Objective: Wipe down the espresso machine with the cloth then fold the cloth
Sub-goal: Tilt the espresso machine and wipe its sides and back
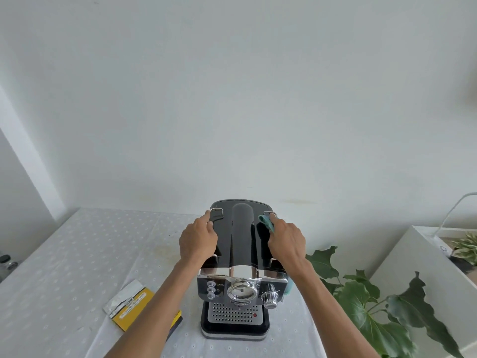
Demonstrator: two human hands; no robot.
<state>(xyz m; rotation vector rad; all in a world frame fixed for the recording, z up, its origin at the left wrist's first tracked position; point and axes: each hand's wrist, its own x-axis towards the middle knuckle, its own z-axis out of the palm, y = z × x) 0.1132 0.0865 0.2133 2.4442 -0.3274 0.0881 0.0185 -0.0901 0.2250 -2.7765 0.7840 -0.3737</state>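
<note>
Wiping top of espresso machine (238, 244), black glossy housing, centred on bench (77, 254) under white dotted covering. Right hand (286, 241) pressing teal cloth (267, 222) onto top right side, near rear chrome rail; grip closed around bunched cloth, fingers curled over it. More teal fabric showing below right wrist beside machine's right flank, likely trailing end of same cloth. Left hand (198, 240) laid on top left edge, fingers bent over the side, holding nothing; probably bracing machine so wiping pressure doesn't slide it. Judged stage: wipe underway, top panel only; front and sides likely still due, folding not yet begun.

Front panel: 3 round buttons at left, round gauge centre, chrome knob (269, 298) at right. Small brand plate under gauge, lettering too small to read. Perforated drip tray (233, 312) with red dot at base.

Yellow packet (131, 306) with silver torn end lying on bench left of machine, partly under left forearm; printed black text present, unreadable. Green plant (361, 293) right of bench, apart from machine.
</note>
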